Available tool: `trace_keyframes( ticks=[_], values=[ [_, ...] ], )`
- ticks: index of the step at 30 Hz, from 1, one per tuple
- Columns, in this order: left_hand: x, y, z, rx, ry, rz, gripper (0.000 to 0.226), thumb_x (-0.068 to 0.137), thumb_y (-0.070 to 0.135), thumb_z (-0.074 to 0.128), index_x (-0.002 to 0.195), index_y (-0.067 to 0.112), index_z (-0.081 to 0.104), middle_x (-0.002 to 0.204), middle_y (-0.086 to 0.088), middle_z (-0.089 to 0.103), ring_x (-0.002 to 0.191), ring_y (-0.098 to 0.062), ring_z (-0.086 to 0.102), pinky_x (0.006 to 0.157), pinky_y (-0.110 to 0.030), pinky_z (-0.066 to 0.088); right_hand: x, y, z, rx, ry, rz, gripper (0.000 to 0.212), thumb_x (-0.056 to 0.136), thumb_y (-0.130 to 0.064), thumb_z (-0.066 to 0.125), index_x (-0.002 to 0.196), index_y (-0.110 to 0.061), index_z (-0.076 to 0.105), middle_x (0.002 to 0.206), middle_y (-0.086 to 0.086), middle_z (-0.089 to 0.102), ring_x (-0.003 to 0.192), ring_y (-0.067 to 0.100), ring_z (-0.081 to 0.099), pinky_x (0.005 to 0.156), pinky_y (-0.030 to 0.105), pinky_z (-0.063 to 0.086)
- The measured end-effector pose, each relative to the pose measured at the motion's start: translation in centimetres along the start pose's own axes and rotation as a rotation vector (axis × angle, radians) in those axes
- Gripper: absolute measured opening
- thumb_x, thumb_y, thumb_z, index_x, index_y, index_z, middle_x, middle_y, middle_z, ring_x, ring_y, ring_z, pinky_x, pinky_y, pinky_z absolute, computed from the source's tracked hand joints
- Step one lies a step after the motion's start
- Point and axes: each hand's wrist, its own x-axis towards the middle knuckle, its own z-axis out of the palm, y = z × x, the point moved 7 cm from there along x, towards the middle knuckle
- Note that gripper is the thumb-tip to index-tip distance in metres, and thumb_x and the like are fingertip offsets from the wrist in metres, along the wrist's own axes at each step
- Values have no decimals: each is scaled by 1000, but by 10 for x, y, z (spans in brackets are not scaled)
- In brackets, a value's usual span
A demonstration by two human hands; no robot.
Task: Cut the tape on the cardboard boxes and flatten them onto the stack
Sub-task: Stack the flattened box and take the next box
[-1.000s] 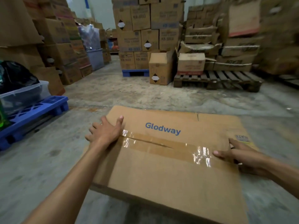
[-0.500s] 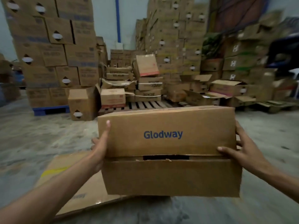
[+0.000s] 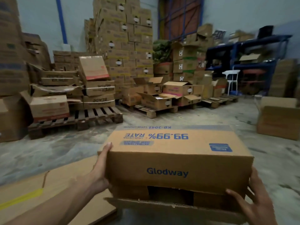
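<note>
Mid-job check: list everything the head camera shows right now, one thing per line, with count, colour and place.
Glodway box: one, brown with blue print, held up in front, its near flaps open.
Flat cardboard: at least one sheet, brown with a yellow stripe, on the floor lower left.
Pallets: several, wooden, mid floor, bearing boxes.
Stacked boxes: many, brown, along the back wall.
Open boxes: several, brown, centre on pallets.
Chair: one, white, back right.
Shelving: one unit, blue, back right.
Side box: one, brown, on the floor at right.
Left hand: flat against the Glodway box's left side.
Right hand: fingers spread on its right near corner.
</note>
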Motion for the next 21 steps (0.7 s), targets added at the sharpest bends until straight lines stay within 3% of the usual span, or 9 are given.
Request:
trace_keyframes(
  ticks=[2, 5, 6, 9, 12, 14, 16, 19, 21],
  values=[
    [18, -32, 4, -56, 21, 17, 67, 84, 59, 59, 139, 24, 43, 129, -12, 52, 112, -29, 46, 109, -56, 32, -10, 32, -2, -34, 33, 65, 126, 57, 0, 88, 134, -71, 18, 138, -29, 39, 116, 24, 51, 97, 23, 46],
    [41, -87, 9, -88, 41, -8, 68, 75, 57, 69, 132, 26, 51, 132, -8, 56, 124, -28, 48, 107, -54, 35, -20, 78, -13, -7, 37, 176, 116, 63, 0, 86, 126, -74, 22, 142, -6, 48, 122, 29, 54, 101, 31, 45],
    [44, -101, 11, -90, 36, -9, 71, 70, 57, 72, 131, 26, 53, 131, -7, 58, 122, -27, 50, 103, -52, 39, -25, 90, -16, 29, 18, 216, 109, 67, 1, 83, 121, -74, 25, 140, -2, 50, 122, 26, 55, 99, 27, 47],
    [48, -118, 21, -79, -2, 47, 53, 80, 48, 71, 118, 18, 50, 117, 0, 61, 112, -19, 54, 96, -48, 43, -51, 110, -30, 90, 118, 286, 97, 71, 14, 75, 113, -67, 42, 130, 13, 59, 99, -5, 63, 82, 1, 45],
    [45, -122, 23, -81, -49, 97, 47, 86, 42, 67, 118, 15, 46, 109, 5, 58, 115, -19, 52, 99, -47, 42, -78, 114, -40, 154, 203, 328, 88, 71, 17, 73, 115, -56, 52, 125, 13, 62, 94, -7, 65, 84, 7, 49],
    [40, -124, 18, -104, -87, 115, 49, 89, 39, 65, 126, 13, 48, 114, 1, 62, 114, -18, 55, 93, -43, 46, -86, 113, -43, 239, 205, 358, 76, 76, 3, 75, 126, -49, 51, 131, 7, 58, 108, 9, 64, 91, 20, 52],
    [32, -132, 3, -119, -92, 129, 36, 91, 34, 62, 117, 14, 48, 113, -3, 62, 107, -20, 57, 91, -42, 49, -93, 105, -47, 297, 187, 380, 54, 84, -26, 72, 131, -39, 48, 136, 6, 53, 115, 22, 57, 92, 28, 54],
    [13, -150, -20, -137, -107, 150, 15, 90, 27, 60, 93, 22, 46, 100, -2, 62, 101, -23, 57, 90, -41, 47, -110, 92, -60, 375, 152, 397, 50, 63, -82, 61, 101, -50, 59, 118, -8, 61, 110, 17, 57, 78, 17, 54],
    [-1, -161, -34, -137, -153, 150, 20, 82, 26, 63, 84, 24, 43, 102, -2, 62, 101, -20, 59, 89, -40, 48, -121, 89, -72, 407, 113, 393, 52, 52, -90, 58, 83, -49, 61, 98, -18, 65, 99, 9, 59, 72, 16, 54]
  ],
)
